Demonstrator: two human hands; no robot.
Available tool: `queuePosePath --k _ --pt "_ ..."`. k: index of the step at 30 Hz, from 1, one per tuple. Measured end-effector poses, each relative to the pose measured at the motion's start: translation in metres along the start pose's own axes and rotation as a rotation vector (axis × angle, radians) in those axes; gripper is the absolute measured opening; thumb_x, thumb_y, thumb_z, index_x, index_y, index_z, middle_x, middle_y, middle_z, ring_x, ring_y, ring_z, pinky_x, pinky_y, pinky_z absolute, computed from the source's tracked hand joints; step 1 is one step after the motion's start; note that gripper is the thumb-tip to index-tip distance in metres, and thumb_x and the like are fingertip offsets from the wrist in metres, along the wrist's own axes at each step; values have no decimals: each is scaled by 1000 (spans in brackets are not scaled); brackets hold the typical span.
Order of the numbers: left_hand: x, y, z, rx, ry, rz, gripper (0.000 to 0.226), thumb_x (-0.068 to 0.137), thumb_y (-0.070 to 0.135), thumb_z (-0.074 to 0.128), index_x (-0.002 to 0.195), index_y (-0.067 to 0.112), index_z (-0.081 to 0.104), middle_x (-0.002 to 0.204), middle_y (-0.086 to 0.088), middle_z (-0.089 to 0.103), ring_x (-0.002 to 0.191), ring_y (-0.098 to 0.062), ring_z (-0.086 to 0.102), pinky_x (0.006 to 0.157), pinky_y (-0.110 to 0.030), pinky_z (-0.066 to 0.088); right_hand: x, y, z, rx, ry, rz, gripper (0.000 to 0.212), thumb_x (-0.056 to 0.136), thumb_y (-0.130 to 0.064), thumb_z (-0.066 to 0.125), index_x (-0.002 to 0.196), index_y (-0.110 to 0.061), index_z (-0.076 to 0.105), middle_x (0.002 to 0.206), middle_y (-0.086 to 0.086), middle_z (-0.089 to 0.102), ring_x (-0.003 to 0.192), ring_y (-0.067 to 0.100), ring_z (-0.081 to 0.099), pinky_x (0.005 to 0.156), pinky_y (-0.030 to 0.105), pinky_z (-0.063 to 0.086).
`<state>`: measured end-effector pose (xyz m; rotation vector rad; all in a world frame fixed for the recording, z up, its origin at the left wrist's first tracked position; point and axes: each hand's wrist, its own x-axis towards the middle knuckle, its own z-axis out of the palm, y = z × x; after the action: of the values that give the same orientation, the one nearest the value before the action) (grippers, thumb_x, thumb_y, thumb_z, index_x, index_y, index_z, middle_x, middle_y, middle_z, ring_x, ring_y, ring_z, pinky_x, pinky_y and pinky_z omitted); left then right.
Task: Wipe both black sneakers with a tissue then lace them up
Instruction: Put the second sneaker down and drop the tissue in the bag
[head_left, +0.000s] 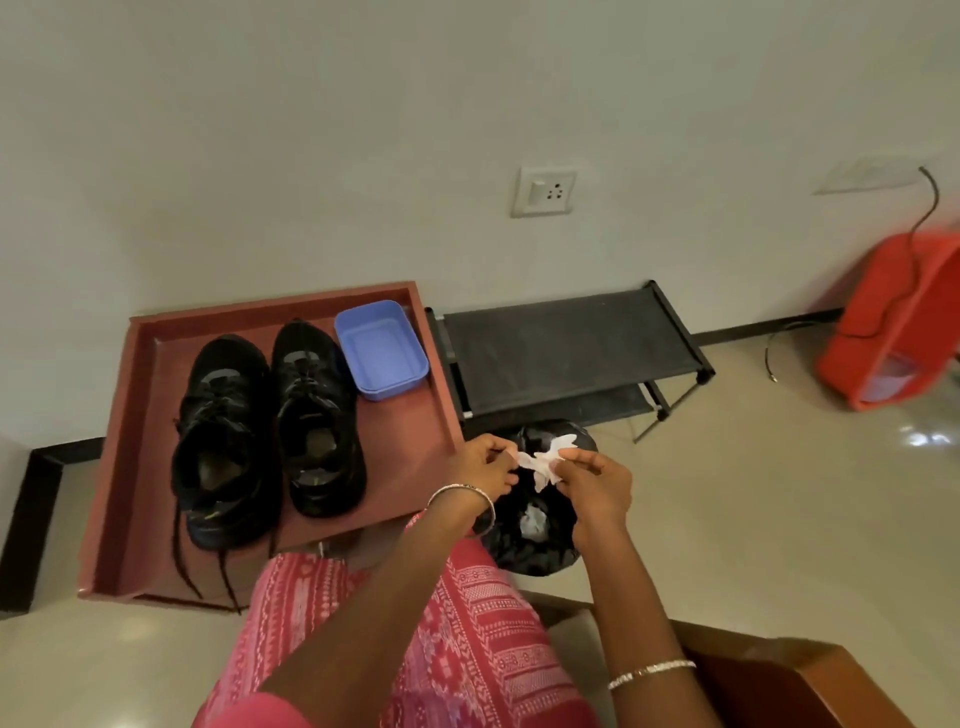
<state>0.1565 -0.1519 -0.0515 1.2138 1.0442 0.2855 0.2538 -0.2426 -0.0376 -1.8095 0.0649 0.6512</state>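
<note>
Over pink lap (467, 623), left hand (485, 465) and right hand (597, 486) pinch tissue (546, 461).

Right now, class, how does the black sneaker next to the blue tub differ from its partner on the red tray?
The sneaker by the tub sits further back, alongside the blue tub; its partner sits nearer the red tray front edge. Two long loose laces trail from the partner over that edge; the sneaker by the tub shows at most one. Both are black, upright, with toes toward the wall.
</note>
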Motion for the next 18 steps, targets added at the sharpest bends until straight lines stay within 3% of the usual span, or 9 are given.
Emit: queuePosePath --k 3,6,8,12,15,18 --pt "12 -9 7 21 47 -13 22 101 3 51 87 16 61 76 -4 63 60 -13 59 56 -19 51 26 22 3 -96 109 71 18 73 1 79 87 -10 75 89 11 75 82 29 71 83 43 60" --pt "17 -11 2 34 56 1 17 101 2 49 93 9 62 76 -5 63 64 -13 60 58 -19 51 36 34 8 -145 215 130 19 80 -3 75 98 -9 75 94 12 71 86 31 66 79 33 53" --pt "19 -12 -7 17 80 24 17 101 1 50 91 9 62 76 -6 64 65 -14 61 57 -17 52 41 37 10 -120 250 145 16 82 -2 71 92 -15 74 89 11 68 83 29 64 78 33 52" --pt "12 -8 -30 -82 158 42 15 101 1 52 94 5 65 78 -8 65 67 -14 63 56 -14 54 45 40 9 -103 287 106 16 85 -9 68 79 -23 73 88 9 74 85 31 71 84 46 59" --pt "2 -2 -54 -175 254 70 14 100 2 53 98 2 67 79 -7 67 63 -10 65 58 -14 55 30 26 16 -60 230 24 15 87 -8 69 80 -20 72 86 5 74 86 25 71 84 43 60" --pt "-9 2 -84 -248 392 121 14 99 2 55 95 5 68 79 -9 69 68 -15 66 64 -20 57 6 9 37 -6 36 -61 16 90 -2 65 86 -16 73 86 4 75 85 21 72 79 34 60"
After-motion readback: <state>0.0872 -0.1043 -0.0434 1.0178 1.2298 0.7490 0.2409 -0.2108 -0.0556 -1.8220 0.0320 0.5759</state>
